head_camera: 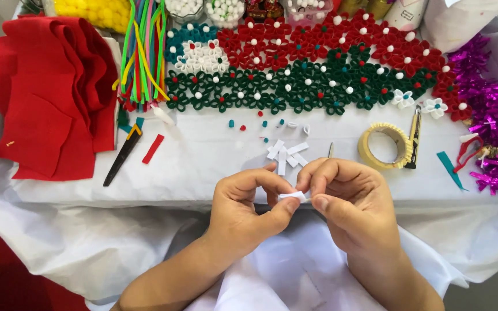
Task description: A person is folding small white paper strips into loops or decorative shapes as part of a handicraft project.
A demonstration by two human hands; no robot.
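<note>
Covering the table, white cloth [214, 167], felt flowers [312, 75], red felt [53, 103]

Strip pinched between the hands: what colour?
White; the small strip shows clearly between both hands' fingertips in the head view.

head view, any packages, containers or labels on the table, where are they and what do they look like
Clear tubs: back edge, centre; round, filled with white balls.
Clear bag: back left; full of yellow pompoms.
White container: back right; cylinder with a small dark printed label.
White bag: back right corner; crumpled, plain.
Gold containers: back, beside the white container; mostly cut off.
No signs or screens.
</note>
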